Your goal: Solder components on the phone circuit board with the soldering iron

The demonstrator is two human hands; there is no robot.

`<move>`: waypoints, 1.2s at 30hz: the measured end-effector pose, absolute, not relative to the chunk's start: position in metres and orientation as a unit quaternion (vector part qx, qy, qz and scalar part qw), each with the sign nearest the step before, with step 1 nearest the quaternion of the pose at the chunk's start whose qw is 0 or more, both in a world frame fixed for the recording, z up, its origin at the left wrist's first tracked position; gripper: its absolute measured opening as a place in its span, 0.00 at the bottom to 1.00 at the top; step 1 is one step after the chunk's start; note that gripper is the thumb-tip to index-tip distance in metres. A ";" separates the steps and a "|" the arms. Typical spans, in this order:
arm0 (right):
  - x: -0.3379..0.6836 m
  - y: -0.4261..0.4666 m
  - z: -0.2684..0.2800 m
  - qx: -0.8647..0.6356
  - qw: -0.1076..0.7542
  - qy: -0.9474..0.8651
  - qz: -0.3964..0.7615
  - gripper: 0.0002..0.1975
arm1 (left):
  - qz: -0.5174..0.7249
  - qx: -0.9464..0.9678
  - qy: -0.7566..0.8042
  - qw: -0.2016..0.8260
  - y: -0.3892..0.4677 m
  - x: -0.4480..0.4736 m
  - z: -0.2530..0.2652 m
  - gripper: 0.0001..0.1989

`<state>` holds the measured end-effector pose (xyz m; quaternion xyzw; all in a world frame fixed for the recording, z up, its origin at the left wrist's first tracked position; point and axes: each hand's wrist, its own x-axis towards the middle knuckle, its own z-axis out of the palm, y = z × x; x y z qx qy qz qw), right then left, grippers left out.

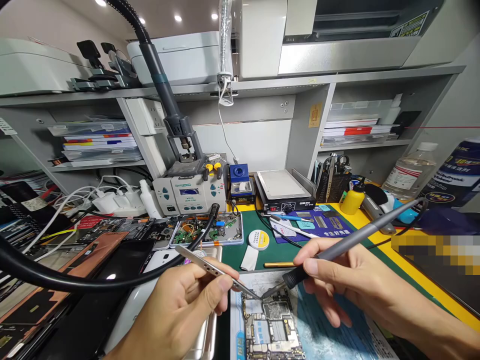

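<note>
A phone circuit board (275,325) lies on a light-blue printed mat (322,320) in front of me. My left hand (187,300) is closed on a pair of metal tweezers (210,267), whose tips reach the upper part of the board. Between the fingers of my right hand (345,277) is a grey soldering iron (356,240) with a black grip. Its tip points down to the left and comes close to the tweezer tips above the board. Whether either tip touches the board I cannot tell.
A black hose (112,287) arches across the left side, over several phones and phone parts. Behind stand a hot-air station (191,192), a blue iron station (240,180) and a heating plate (283,187). A yellow bottle (352,197) stands right; a round tin (258,240) lies mid-bench.
</note>
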<state>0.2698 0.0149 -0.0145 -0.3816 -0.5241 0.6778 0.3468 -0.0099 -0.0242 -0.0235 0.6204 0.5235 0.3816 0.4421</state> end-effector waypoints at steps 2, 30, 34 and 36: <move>0.270 0.015 -0.016 -0.381 0.356 -0.520 0.676 0.14 | 0.386 0.617 0.528 0.438 -0.025 -0.009 -0.024 0.18; 0.271 0.016 -0.018 -0.365 0.369 -0.532 0.669 0.13 | 0.349 0.652 0.542 0.398 -0.030 -0.013 -0.028 0.21; 0.271 0.017 -0.019 -0.364 0.372 -0.531 0.669 0.12 | 0.348 0.655 0.548 0.387 -0.030 -0.014 -0.028 0.21; 0.271 0.017 -0.019 -0.365 0.372 -0.532 0.667 0.12 | 0.345 0.654 0.549 0.390 -0.030 -0.013 -0.028 0.21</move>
